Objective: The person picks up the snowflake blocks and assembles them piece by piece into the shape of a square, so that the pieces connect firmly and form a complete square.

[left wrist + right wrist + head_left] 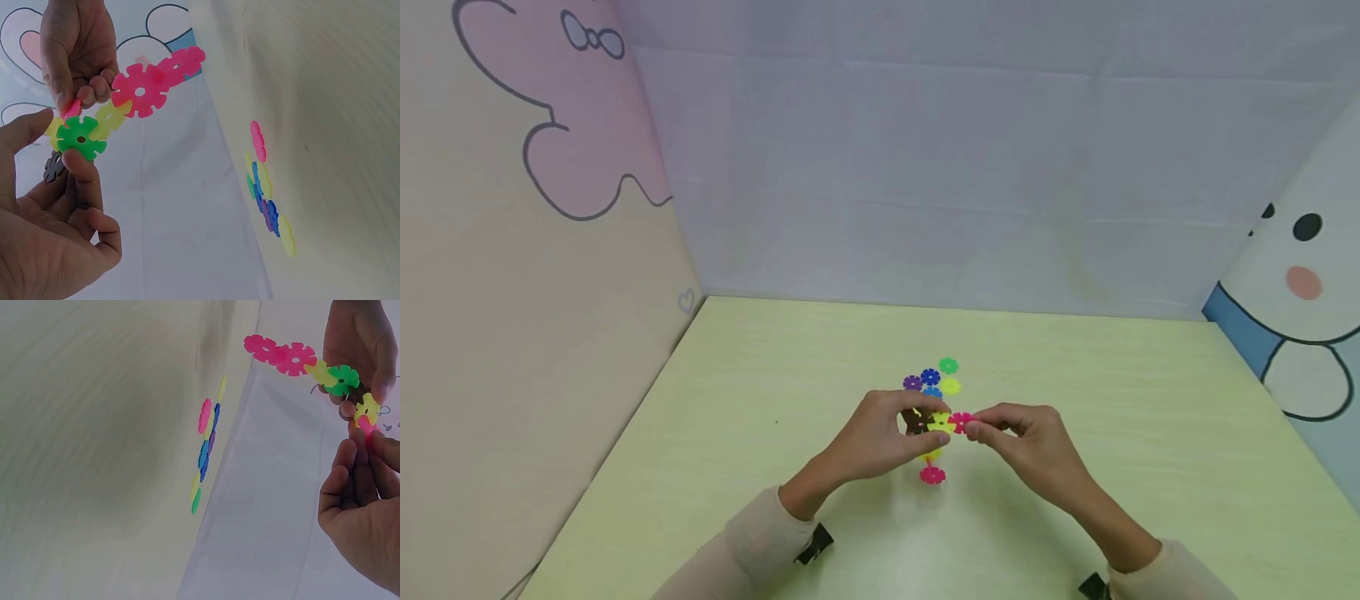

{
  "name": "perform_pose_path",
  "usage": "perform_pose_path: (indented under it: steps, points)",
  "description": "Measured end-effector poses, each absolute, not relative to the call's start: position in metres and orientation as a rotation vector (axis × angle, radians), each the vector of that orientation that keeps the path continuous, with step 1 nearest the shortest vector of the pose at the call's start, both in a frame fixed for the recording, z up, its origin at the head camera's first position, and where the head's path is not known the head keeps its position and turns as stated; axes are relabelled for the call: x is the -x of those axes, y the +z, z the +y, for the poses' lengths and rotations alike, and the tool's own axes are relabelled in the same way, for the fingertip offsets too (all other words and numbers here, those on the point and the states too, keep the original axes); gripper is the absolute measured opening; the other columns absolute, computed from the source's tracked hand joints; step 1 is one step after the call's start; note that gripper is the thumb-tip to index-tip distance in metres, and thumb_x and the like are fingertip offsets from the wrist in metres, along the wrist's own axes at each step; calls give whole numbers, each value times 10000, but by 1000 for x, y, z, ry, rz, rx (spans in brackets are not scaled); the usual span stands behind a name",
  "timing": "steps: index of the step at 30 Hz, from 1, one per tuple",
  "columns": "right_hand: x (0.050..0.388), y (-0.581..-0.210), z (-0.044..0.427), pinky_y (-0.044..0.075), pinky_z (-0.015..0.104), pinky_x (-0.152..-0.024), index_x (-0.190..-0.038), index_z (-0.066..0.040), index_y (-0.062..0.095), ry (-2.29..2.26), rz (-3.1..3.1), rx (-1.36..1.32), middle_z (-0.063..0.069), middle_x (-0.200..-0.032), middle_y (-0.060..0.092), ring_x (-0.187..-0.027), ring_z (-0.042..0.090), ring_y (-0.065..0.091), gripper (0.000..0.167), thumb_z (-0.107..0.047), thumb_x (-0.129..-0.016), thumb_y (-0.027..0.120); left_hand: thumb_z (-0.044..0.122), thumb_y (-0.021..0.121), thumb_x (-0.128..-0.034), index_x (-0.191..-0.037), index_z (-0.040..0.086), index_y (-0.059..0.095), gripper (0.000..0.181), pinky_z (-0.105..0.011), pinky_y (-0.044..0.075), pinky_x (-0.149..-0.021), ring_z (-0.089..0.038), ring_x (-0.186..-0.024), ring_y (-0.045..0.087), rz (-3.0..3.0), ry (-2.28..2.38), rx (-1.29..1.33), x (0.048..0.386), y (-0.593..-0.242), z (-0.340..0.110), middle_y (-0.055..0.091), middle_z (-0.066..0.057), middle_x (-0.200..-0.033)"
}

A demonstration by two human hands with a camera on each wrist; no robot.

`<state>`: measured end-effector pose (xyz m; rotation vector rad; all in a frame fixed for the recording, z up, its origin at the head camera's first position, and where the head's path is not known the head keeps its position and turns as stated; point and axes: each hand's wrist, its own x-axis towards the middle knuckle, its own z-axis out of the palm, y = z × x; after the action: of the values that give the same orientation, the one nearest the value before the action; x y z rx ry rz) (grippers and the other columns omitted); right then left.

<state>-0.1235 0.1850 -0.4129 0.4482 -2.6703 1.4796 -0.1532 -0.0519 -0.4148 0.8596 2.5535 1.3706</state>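
Observation:
Thin plastic notched flower-shaped discs are joined in a chain. My left hand [880,437] holds the chain, thumb and fingers about its green disc [81,139] and dark brown disc [55,166]. From there a pale yellow disc [112,119] and pink discs [140,92] stick out, held in the air. My right hand [1037,446] pinches a small pink disc [960,422] by its edge. It meets the notched edge of a yellow disc [940,422] beside the left fingertips; cannot tell how deep it is slotted. Fingers partly hide both discs.
Several loose discs lie on the pale wooden table [1075,375] beyond the hands: green [948,366], dark blue [930,377], purple [912,382], yellow [951,386] and a pink disc [257,140]. A white backdrop [887,183] stands behind, with decorated panels at both sides.

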Motion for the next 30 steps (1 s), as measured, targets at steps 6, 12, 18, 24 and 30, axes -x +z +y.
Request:
perform_pose_path:
  steps: [6, 12, 18, 24, 30]
  points:
    - [138, -415, 199, 576, 269, -790, -1130, -153, 790, 1640, -2781, -520, 13, -1070, 794, -951, 143, 701, 215, -287, -977, 719, 247, 799, -906, -1159, 156, 776, 270, -221, 559, -705, -22, -803, 634, 2579, 1338, -864, 153, -414, -57, 749, 91, -926]
    - [188, -432, 218, 546, 495, -1009, -1258, -90, 734, 1594, -2913, -247, 144, -1226, 747, -1120, 282, 678, 397, -393, -1018, 642, 245, 802, -899, -1168, 150, 777, 287, -222, 555, -705, -25, -801, 629, 2590, 1325, -852, 147, -408, -60, 751, 98, -924]
    - [232, -470, 204, 600, 443, -889, -1219, -5, 743, 1109, -3085, -244, 173, -1171, 763, -1014, 288, 703, 367, -282, -982, 702, 237, 800, -901, -1136, 148, 779, 252, -215, 547, -707, -8, -796, 622, 2566, 1307, -882, 142, -403, -56, 749, 91, -917]
    - [249, -482, 176, 503, 350, -767, -1078, 14, 780, 887, -3110, -369, 118, -918, 708, -837, 205, 563, 311, -246, -908, 792, 231, 799, -903, -1103, 166, 784, 211, -215, 540, -701, -3, -774, 617, 2576, 1287, -898, 143, -405, -53, 735, 101, -874]
    - [252, -473, 172, 574, 405, -852, -1094, 39, 768, 844, -3150, -331, 146, -1023, 752, -884, 230, 622, 300, -179, -890, 806, 226, 802, -899, -1099, 157, 785, 213, -211, 541, -710, 4, -780, 622, 2575, 1292, -901, 144, -405, -49, 742, 96, -877]
